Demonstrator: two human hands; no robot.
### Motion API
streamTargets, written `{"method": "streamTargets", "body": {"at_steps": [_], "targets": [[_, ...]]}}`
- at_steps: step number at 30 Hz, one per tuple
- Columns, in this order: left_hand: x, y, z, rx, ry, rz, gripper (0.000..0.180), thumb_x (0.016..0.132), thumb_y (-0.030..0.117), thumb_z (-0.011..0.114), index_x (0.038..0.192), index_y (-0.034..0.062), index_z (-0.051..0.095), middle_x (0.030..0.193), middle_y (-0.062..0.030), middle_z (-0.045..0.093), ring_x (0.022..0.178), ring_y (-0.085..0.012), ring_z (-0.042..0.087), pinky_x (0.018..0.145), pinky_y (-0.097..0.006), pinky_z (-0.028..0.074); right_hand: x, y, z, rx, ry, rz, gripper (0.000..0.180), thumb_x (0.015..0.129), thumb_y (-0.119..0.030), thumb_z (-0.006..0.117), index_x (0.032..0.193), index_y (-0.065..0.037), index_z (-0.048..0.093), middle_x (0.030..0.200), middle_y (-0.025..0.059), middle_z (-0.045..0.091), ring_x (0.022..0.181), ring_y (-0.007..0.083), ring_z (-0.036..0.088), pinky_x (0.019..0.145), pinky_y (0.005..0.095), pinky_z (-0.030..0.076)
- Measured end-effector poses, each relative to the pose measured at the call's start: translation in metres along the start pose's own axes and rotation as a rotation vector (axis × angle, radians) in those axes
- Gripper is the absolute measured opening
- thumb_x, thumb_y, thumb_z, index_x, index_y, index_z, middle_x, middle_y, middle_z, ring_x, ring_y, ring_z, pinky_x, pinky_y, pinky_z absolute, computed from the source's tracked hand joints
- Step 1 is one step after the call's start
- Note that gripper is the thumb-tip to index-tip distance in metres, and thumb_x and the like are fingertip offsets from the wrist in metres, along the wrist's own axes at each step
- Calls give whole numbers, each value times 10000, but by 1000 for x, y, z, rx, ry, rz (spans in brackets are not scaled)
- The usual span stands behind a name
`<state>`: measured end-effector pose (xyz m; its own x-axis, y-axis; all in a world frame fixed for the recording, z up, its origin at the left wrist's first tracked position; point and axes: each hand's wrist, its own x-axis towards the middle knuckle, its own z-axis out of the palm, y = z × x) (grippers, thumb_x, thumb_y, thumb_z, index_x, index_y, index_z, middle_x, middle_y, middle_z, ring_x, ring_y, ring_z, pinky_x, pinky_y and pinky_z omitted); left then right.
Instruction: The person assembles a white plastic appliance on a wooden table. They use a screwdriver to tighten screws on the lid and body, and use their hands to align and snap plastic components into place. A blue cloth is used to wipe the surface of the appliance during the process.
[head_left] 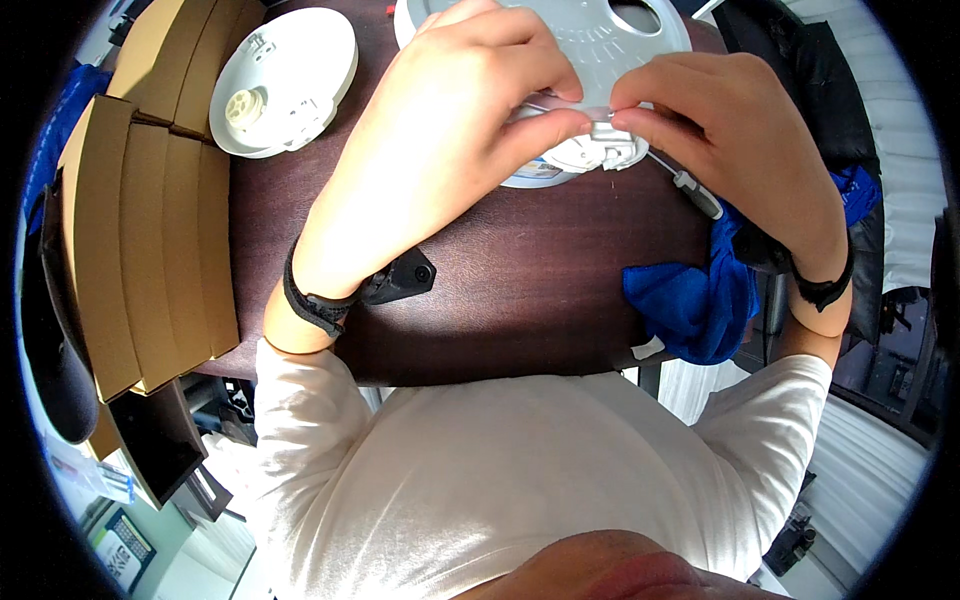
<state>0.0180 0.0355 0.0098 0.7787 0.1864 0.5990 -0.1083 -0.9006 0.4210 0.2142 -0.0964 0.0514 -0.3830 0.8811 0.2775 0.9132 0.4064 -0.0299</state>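
Both my hands meet over a white plastic part (598,150) at the table's far side. My left hand (475,95) pinches a thin translucent strip (592,113) between thumb and forefinger. My right hand (725,125) has its thumb and fingertips closed at the strip's right end, just above the white part. Behind lies a large pale grey round plastic piece (590,45) with a hole and moulded lines, partly hidden by my left hand. Beside my right hand rests a screwdriver (698,195) with a grey handle; its thin shaft runs toward the white part.
A white round cover (310,75) with a cream knob-like piece (244,108) inside lies at the far left. Brown cardboard boxes (150,250) line the left edge of the dark wooden table (520,300). A blue cloth (690,305) hangs over the right front edge.
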Motion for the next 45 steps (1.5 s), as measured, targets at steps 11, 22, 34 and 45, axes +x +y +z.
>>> {"method": "streamTargets", "body": {"at_steps": [11,22,34,45], "targets": [[-1,1,-1,-45,-7,-24,183,792,151,815,904,32,732,936,-57,675,884,-225,640,723,-319,513,0,3,0,-8,30,-41,132,897,-172,717,957,-55,702,773,85,636,642,230,610,566,313,445],[-1,0,1,-41,5,-26,167,791,148,814,878,39,722,935,-60,672,885,-234,644,748,-333,515,3,10,-5,-49,-19,-123,172,907,-197,713,989,-46,715,749,81,621,611,206,593,542,298,433],[-1,-1,1,-17,6,25,173,797,150,805,877,35,704,931,-60,669,883,-250,640,750,-345,515,7,4,-7,-84,-63,-94,153,922,-200,707,959,-52,703,761,88,644,601,212,603,543,298,443],[-3,0,3,-53,9,-18,173,801,142,799,881,26,699,933,-56,665,876,-239,635,725,-335,529,9,-5,2,-179,-51,-63,131,979,-195,624,1000,-78,679,719,93,647,582,232,604,562,307,457]]}}
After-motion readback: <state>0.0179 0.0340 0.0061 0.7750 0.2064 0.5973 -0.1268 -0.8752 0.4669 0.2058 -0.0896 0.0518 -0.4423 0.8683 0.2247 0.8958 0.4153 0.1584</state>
